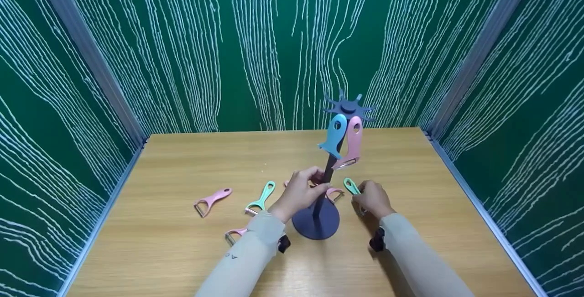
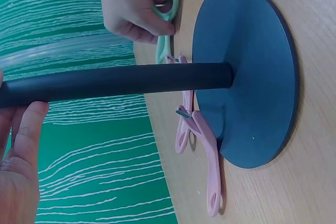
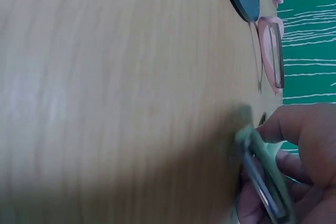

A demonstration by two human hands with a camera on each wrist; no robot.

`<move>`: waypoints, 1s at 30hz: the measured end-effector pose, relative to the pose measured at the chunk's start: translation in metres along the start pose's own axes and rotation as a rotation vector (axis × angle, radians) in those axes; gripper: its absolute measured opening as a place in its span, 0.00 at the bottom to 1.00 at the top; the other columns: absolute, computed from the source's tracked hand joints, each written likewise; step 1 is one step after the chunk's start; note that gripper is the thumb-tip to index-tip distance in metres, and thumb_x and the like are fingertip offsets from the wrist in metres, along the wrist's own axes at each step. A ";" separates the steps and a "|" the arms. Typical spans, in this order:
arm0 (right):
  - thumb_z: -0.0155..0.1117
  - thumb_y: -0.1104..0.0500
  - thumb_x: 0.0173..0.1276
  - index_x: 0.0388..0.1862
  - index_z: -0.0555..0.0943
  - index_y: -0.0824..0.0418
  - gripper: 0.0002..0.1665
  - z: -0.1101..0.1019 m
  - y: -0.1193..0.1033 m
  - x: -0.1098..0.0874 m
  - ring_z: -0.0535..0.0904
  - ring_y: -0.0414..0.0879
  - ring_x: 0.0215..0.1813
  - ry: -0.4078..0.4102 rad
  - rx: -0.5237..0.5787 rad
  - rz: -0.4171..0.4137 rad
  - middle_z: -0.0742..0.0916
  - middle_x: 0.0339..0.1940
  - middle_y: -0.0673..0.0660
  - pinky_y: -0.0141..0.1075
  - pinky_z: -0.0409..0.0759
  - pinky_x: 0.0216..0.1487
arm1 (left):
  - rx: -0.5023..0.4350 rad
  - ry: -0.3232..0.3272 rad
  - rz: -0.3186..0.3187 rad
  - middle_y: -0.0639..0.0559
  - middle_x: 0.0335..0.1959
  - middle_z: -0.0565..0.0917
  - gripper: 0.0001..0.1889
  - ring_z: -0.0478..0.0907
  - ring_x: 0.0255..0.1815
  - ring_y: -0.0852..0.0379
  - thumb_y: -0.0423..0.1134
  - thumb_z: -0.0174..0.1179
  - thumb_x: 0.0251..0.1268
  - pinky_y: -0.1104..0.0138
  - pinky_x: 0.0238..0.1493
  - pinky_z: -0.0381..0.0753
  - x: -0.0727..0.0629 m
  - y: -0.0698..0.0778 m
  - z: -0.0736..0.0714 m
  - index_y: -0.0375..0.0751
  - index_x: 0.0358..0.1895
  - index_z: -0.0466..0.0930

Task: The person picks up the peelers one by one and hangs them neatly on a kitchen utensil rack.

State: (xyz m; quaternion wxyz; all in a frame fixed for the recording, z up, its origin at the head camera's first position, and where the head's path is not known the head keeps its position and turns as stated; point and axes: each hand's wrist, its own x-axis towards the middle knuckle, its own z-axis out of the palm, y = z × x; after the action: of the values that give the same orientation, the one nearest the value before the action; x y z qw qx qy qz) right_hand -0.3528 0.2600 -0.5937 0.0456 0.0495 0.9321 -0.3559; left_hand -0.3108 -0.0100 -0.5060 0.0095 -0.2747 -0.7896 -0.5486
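My left hand (image 1: 299, 194) grips the dark post (image 1: 329, 169) of an upright stand with a round base (image 1: 315, 228) and a ring of hooks (image 1: 349, 106) on top. From the hooks hang a blue peeler (image 1: 333, 139) and a pink peeler (image 1: 354, 139), side by side. Right of the base, my right hand (image 1: 375, 199) pinches a green peeler (image 1: 350, 185) low over the table; in the right wrist view its metal blade (image 3: 262, 182) faces the camera. Two pink peelers (image 2: 210, 166) lie by the base in the left wrist view.
On the wooden table (image 1: 150, 251) to the left lie a pink peeler (image 1: 213, 200) and another green peeler (image 1: 264, 195). A further pink peeler (image 1: 232, 235) is partly hidden by the left forearm. Green walls with white streaks (image 1: 248, 50) enclose the table's back and sides.
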 end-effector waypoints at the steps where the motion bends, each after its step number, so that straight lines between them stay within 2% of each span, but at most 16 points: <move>1: 0.71 0.65 0.66 0.46 0.84 0.72 0.12 -0.001 0.000 -0.001 0.80 0.43 0.23 -0.005 -0.001 0.006 0.87 0.29 0.58 0.33 0.76 0.23 | -0.002 -0.002 -0.004 0.47 0.48 0.91 0.09 0.86 0.48 0.60 0.34 0.67 0.78 0.67 0.55 0.88 0.000 0.000 0.000 0.38 0.55 0.86; 6: 0.67 0.63 0.71 0.51 0.81 0.71 0.14 -0.010 -0.003 -0.005 0.80 0.44 0.25 -0.007 0.031 0.014 0.88 0.31 0.59 0.33 0.77 0.24 | -0.008 -0.006 -0.021 0.47 0.50 0.91 0.09 0.87 0.49 0.59 0.35 0.67 0.79 0.65 0.56 0.89 -0.001 0.001 -0.001 0.41 0.55 0.86; 13: 0.66 0.64 0.74 0.56 0.81 0.71 0.16 -0.020 -0.003 -0.010 0.79 0.44 0.26 0.053 0.076 -0.068 0.88 0.34 0.62 0.33 0.77 0.25 | -0.025 -0.012 -0.023 0.41 0.51 0.91 0.09 0.86 0.49 0.58 0.36 0.67 0.79 0.65 0.54 0.89 -0.001 0.001 -0.001 0.41 0.55 0.86; 18: 0.62 0.70 0.76 0.63 0.81 0.69 0.18 -0.022 0.000 -0.012 0.77 0.46 0.32 0.035 0.166 -0.151 0.86 0.41 0.66 0.34 0.76 0.29 | -0.026 -0.010 -0.012 0.45 0.49 0.91 0.09 0.86 0.48 0.58 0.36 0.67 0.79 0.63 0.54 0.90 -0.001 0.000 -0.001 0.39 0.55 0.86; 20: 0.61 0.71 0.78 0.63 0.81 0.68 0.17 -0.023 0.001 -0.013 0.78 0.46 0.34 0.023 0.192 -0.174 0.86 0.41 0.66 0.33 0.76 0.30 | -0.026 -0.009 -0.010 0.47 0.48 0.91 0.09 0.86 0.48 0.59 0.36 0.67 0.79 0.63 0.54 0.90 -0.001 0.000 -0.001 0.38 0.55 0.86; 25: 0.58 0.64 0.84 0.63 0.81 0.69 0.15 -0.027 -0.001 -0.019 0.80 0.46 0.35 0.050 0.274 -0.174 0.85 0.37 0.62 0.32 0.78 0.33 | -0.020 -0.012 -0.004 0.48 0.48 0.91 0.08 0.86 0.47 0.60 0.36 0.66 0.79 0.67 0.52 0.88 -0.001 0.001 -0.002 0.38 0.54 0.86; 30: 0.56 0.58 0.87 0.63 0.81 0.69 0.18 -0.034 -0.007 -0.025 0.78 0.44 0.35 0.086 0.360 -0.145 0.82 0.37 0.57 0.31 0.78 0.34 | -0.017 -0.013 0.002 0.46 0.48 0.91 0.07 0.86 0.47 0.60 0.34 0.66 0.79 0.68 0.52 0.88 0.001 0.001 -0.002 0.38 0.54 0.85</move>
State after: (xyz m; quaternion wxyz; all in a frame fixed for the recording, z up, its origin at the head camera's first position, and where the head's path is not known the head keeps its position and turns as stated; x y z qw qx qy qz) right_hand -0.3310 0.2766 -0.5610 -0.0297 0.0049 0.8558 -0.5165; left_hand -0.3114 -0.0109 -0.5041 0.0027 -0.2790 -0.7848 -0.5534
